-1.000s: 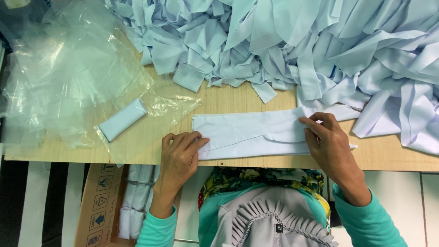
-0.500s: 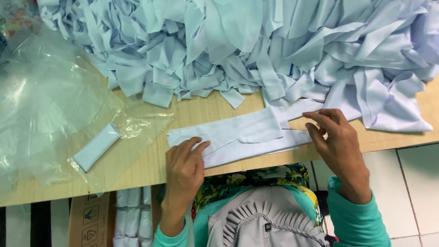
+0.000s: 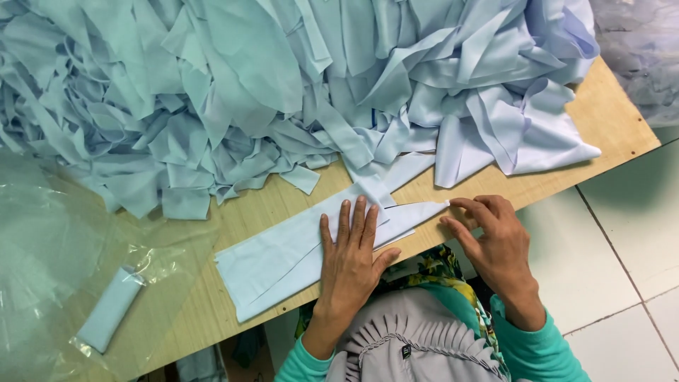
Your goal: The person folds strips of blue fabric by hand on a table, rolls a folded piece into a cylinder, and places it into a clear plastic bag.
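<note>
Pale blue cloth covers most of the wooden counter [image 3: 608,120]: a loose heap of cut fabric pieces [image 3: 283,92] is piled across its far side, and one long flat strip [image 3: 297,255] lies along the near edge, just in front of the person. The left hand [image 3: 353,258] rests palm down on the middle of that strip, fingers spread and straight, pressing it flat and gripping nothing. The right hand [image 3: 495,240] is at the strip's pointed right end, fingers curled, with the fingertips [image 3: 453,205] touching or pinching the tip (I cannot tell whether they have closed on it).

Risks, as I judge them: the strip seems to be two layers that fan apart toward its left end, so a pull at the right tip could slide the upper layer off the lower. The near edge of the strip runs close to the counter's edge, and a sideways tug might drag it over. The heap reaches right up to the strip's upper edge, so loose pieces could slip onto it.

One container shows: a clear plastic bag [image 3: 163,262] lying crumpled at the left. Inside it sits a small folded blue piece [image 3: 109,309], flat and alone, well apart from both hands.
</note>
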